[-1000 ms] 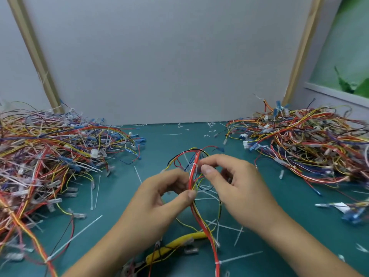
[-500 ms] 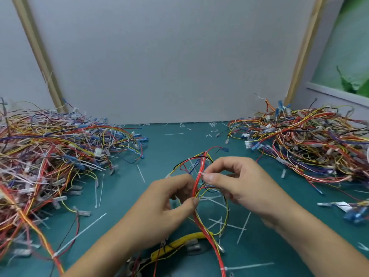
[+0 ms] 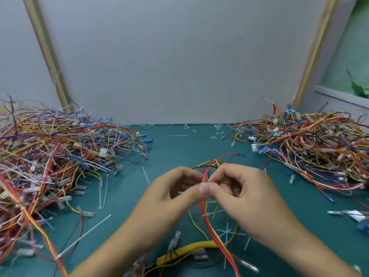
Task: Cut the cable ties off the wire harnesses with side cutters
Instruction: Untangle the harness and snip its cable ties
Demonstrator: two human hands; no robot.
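A single wire harness (image 3: pixel 206 172) is held up just above the green table (image 3: pixel 179 148) at the middle of the view, between the two hands. The left hand (image 3: pixel 173 196) is brought in from the lower left with its forearm angled up and to the right. Its fingers are curled inward and its thumb is stretched across to the red strands, which are pinched there. The right hand (image 3: pixel 245 196) is brought in from the lower right in a mirrored pose, knuckles raised, fingers curled over towards the palm, and the same strands are pinched between thumb and forefinger. The two thumb tips are seen touching at the bundle, though that spot is blurred and the exact grip cannot be made out. A white cable tie (image 3: pixel 214 161) is seen round the harness above the hands, where the strands loop. Below the hands the red and yellow wires are trailed down over a yellow-sheathed item (image 3: pixel 191 249) lying on the table, whose kind cannot be told. A large heap of harnesses (image 3: pixel 50 156) is piled at the left and another heap (image 3: pixel 311 148) at the right, both well apart from the hands. Loose white ties (image 3: pixel 83 235) are scattered over the table.
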